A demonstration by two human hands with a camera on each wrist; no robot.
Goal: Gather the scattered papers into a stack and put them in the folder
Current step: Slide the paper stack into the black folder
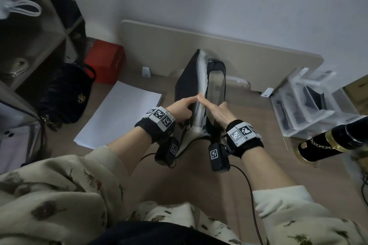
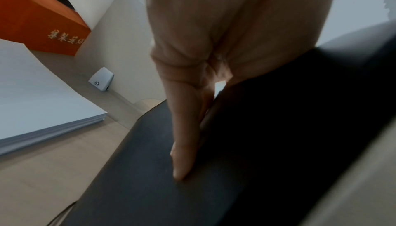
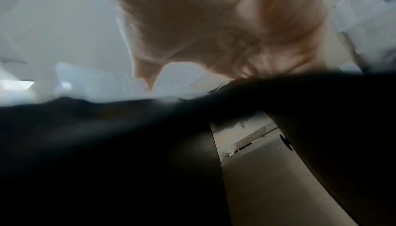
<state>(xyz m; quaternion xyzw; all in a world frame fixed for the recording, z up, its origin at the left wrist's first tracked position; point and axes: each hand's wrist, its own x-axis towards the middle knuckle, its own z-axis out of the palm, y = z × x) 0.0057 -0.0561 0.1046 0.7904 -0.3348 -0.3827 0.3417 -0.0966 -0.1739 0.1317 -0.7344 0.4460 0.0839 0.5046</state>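
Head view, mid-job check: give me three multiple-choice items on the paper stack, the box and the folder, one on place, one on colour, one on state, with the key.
1. Where does the white paper stack lie relative to the folder?
A. to its left on the desk
B. on top of it
C. inside the clear organizer

2. What colour is the box by the shelf?
A. blue
B. red
C. green

3. How is the folder standing?
A. flat and closed
B. upright on edge, opened, between the left hand and the right hand
C. on the floor

Key: 1 A, the stack rests left of the folder; 2 B, the box shows red; 3 B, both hands' straight fingers steady the folder, white sheets visible inside.
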